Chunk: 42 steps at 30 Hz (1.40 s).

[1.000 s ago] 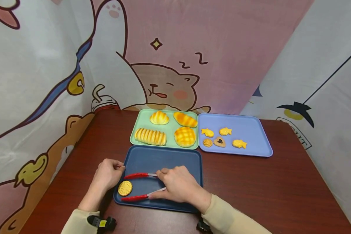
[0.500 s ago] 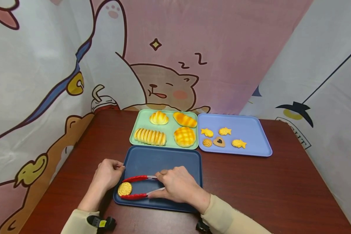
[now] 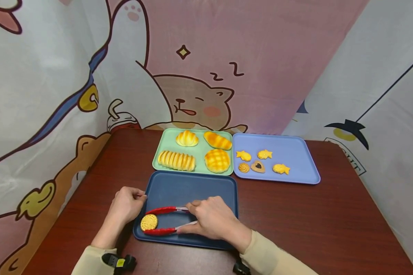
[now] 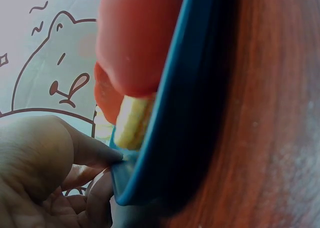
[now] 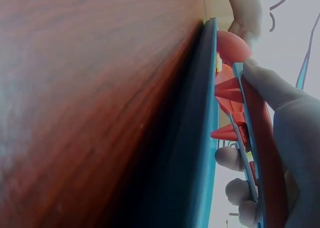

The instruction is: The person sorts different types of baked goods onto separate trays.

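Note:
My right hand [image 3: 211, 217] grips a pair of tongs [image 5: 265, 153] with red tips. Those tips lie on either side of a round yellow cracker [image 3: 149, 222] and appear to touch its edges. The cracker is near the left end of the dark blue tray [image 3: 192, 187]; in the left wrist view the same cracker [image 4: 132, 123] shows partly behind a red tong tip. With thumb and fingers, my left hand [image 3: 127, 204] pinches the tray's left rim, also seen in the left wrist view. The palm side of my right hand is hidden in the head view.
Behind the dark tray stands a green tray [image 3: 199, 152] with several breads. Beside it, a lavender tray [image 3: 296, 160] holds fish-shaped crackers [image 3: 281, 169], a heart cookie [image 3: 258, 167] and a swirl cookie [image 3: 244, 167]. A printed cloth [image 3: 272, 68] hangs behind the brown table [image 3: 278, 221].
The tong tips have come closer together around the cracker. Most recently, the right hand, tongs and cracker have shifted slightly right. The left hand stays at the tray's rim.

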Each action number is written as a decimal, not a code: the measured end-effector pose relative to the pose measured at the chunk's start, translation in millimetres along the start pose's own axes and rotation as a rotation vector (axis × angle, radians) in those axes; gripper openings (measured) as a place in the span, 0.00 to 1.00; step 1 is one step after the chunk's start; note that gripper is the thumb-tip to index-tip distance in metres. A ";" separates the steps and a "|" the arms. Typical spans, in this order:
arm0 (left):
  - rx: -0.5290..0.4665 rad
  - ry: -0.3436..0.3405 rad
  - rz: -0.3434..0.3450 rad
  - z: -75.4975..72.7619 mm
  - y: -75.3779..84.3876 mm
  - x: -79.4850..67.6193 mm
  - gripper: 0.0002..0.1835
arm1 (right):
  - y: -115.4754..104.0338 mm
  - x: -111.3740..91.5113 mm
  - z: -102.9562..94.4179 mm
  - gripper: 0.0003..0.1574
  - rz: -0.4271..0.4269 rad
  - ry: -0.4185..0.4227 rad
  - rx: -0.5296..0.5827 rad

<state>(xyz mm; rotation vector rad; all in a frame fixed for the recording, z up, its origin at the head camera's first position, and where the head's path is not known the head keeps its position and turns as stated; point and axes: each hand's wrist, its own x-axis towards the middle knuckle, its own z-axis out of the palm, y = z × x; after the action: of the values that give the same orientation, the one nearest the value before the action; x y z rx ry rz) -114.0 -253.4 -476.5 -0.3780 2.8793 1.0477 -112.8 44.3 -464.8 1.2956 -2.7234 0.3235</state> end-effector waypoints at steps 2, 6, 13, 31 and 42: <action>0.006 0.002 0.002 0.1 -0.4 0.1 0.11 | 1.7 -1.4 -2.8 0.48 0.008 0.002 0.008; 0.012 0.005 0.002 0.2 -1.0 0.0 0.11 | 7.4 -4.4 -10.1 0.47 0.036 0.009 0.042; 0.012 0.008 -0.011 0.5 -0.1 0.7 0.11 | 19.7 -10.3 -23.2 0.43 0.064 0.083 0.071; 0.009 0.013 0.000 0.5 0.7 0.5 0.11 | 52.9 -28.0 -49.8 0.37 0.116 0.252 -0.003; 0.010 0.007 0.012 0.0 0.2 -0.3 0.11 | 68.5 -41.0 -62.4 0.36 0.206 0.244 -0.014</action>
<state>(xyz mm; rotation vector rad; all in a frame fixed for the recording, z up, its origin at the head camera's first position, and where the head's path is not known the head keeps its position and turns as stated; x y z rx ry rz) -113.8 -253.2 -476.4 -0.3653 2.8958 1.0351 -139.7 131.9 -421.8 0.9050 -2.6456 0.4471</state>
